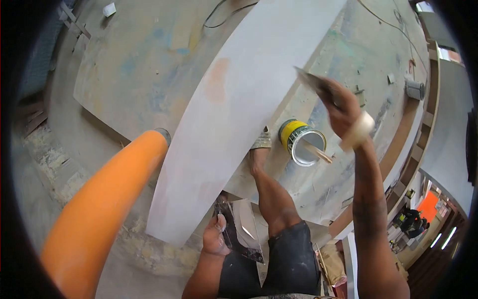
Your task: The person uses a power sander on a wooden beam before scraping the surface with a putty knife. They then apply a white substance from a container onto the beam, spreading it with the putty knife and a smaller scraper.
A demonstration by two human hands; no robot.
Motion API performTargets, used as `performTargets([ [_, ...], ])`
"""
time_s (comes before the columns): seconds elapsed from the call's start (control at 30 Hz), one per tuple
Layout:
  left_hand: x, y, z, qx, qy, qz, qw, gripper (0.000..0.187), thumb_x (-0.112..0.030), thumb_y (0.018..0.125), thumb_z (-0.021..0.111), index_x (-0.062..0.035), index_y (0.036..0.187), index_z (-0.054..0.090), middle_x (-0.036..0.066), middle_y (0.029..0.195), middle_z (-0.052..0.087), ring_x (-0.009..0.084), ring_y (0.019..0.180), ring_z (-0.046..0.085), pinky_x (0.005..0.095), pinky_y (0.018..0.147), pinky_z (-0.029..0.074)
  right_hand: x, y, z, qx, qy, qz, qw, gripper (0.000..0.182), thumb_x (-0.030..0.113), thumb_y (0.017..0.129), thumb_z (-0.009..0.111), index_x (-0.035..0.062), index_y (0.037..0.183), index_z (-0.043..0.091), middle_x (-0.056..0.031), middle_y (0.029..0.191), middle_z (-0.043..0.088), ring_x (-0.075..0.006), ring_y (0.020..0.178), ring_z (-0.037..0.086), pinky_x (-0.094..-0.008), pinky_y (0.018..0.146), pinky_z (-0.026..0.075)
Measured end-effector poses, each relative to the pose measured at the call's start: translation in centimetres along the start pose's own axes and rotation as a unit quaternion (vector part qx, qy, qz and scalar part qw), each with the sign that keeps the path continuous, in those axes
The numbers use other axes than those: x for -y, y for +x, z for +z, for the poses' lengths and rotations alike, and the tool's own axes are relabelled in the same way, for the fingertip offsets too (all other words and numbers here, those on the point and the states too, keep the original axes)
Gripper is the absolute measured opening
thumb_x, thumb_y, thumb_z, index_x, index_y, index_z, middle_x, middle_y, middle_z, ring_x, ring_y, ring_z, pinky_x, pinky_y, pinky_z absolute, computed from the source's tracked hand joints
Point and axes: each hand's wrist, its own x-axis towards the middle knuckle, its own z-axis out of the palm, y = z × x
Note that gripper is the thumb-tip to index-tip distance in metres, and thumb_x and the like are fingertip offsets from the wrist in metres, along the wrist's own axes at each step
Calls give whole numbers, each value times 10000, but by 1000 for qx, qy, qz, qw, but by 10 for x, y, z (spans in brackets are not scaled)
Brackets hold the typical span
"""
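My left hand (pixel 215 236) grips the edge of a dark flat board (pixel 234 238) low in the view, before my shorts. Pale filler paste (pixel 245 222) is spread over the board. Raised at the right, my right hand (pixel 344 112) is closed around a putty knife (pixel 311 80), slightly blurred, its blade pointing up and left. A pale ring (pixel 359 130), like a roll of tape, sits around my right wrist. Between the hands lies a long, curved white panel (pixel 249 84) with a pinkish patch (pixel 217 79). Neither hand touches this panel.
An open can (pixel 290 130) with a yellow label stands right of the panel, a wooden stick (pixel 318 153) leaning in it. A thick orange tube (pixel 107 209) rises at the left. A grey metal can (pixel 414 90) stands far right. Cables (pixel 211 20) lie on the stained work surface (pixel 134 65).
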Motion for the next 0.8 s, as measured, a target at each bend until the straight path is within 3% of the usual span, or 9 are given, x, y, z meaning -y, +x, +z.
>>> performTargets([
  [0.07, -3, -11, -35, 104, -10, -18, 994, 475, -209, 1003, 505, 25, 1407, 417, 130, 1335, 554, 246, 1214, 556, 416, 1054, 416, 5, 32, 14, -26, -240, -154, 958, 370, -57, 879, 552, 68, 1221, 622, -145, 1146, 643, -357, 1038, 599, -399, 918, 495],
  [0.13, -10, -35, -31, 64, 17, -4, 998, 455, -211, 1001, 504, 34, 1380, 443, 135, 1318, 564, 250, 1205, 561, 409, 1056, 415, 6, 59, 32, -39, -255, -124, 958, 364, -55, 864, 540, 64, 1196, 627, -147, 1172, 632, -342, 1088, 586, -419, 920, 501],
  [0.23, -29, -55, -37, 95, 44, 30, 994, 455, -225, 1006, 490, 42, 1372, 447, 150, 1306, 571, 261, 1187, 572, 407, 1042, 430, -3, 81, 62, -72, -285, -68, 953, 344, -24, 867, 536, 67, 1188, 618, -154, 1175, 626, -346, 1103, 578, -430, 920, 499],
  [0.33, -47, -72, -27, 19, 53, 90, 994, 435, -228, 922, 578, 33, 1266, 528, 199, 1199, 615, 312, 1058, 630, 423, 922, 520, -18, 47, 110, -113, -344, -77, 929, 376, -8, 864, 519, 86, 1225, 567, -168, 1194, 592, -386, 1048, 572, -442, 897, 503],
  [0.4, -58, -82, -13, 32, 47, 114, 992, 443, -253, 937, 579, 15, 1284, 521, 174, 1199, 621, 296, 1053, 633, 418, 916, 523, -3, 15, 124, -102, -307, -81, 943, 357, -14, 868, 506, 82, 1201, 587, -167, 1167, 610, -378, 1051, 586, -438, 906, 501],
  [0.5, -67, -90, -6, 73, 29, 135, 988, 459, -279, 968, 564, 10, 1319, 499, 143, 1228, 620, 273, 1067, 634, 407, 926, 518, 24, 11, 100, 70, -270, 29, 960, 368, -1, 859, 500, 77, 1205, 597, -170, 1183, 615, -376, 1057, 608, -446, 929, 502],
  [0.6, -70, -93, -16, 75, 0, 120, 990, 449, -276, 977, 552, 12, 1317, 501, 150, 1234, 621, 273, 1075, 635, 409, 923, 521, 1, 51, 67, -7, -271, -46, 961, 344, 12, 879, 495, 77, 1188, 632, -180, 1168, 624, -388, 1069, 605, -443, 921, 502],
  [0.67, -70, -92, -19, 78, -7, 111, 991, 436, -276, 983, 542, 6, 1314, 504, 155, 1213, 631, 273, 1052, 645, 409, 903, 533, 3, 83, 45, -39, -272, 6, 961, 336, 31, 892, 492, 80, 1191, 638, -182, 1178, 627, -389, 1069, 605, -441, 923, 498],
  [0.8, -57, -90, -36, 37, -29, 112, 993, 433, -296, 988, 535, 6, 1297, 515, 165, 1159, 651, 274, 990, 668, 405, 858, 558, -7, 115, 33, 22, -298, 98, 949, 349, 84, 867, 519, 86, 1198, 629, -183, 1208, 627, -385, 1106, 596, -440, 944, 489],
])
